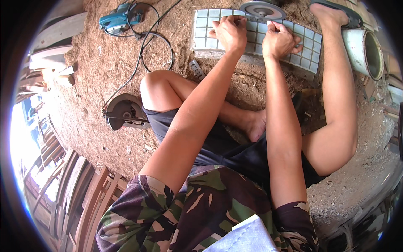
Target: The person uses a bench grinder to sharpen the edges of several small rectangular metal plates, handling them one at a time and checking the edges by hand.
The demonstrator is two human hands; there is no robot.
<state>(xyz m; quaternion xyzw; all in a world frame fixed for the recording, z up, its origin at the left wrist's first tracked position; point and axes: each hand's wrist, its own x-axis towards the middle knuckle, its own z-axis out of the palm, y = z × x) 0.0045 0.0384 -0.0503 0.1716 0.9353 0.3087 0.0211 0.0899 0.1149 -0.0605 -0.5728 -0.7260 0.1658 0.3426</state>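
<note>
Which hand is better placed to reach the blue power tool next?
The left hand, most likely: it is nearer the blue power tool, which lies off to the left of the tiled surface. The right hand is farther over and would probably have to cross past the left.

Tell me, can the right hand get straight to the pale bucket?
Probably not directly: the right leg is between the right hand and the pale bucket, so reaching over or around seems needed.
</note>
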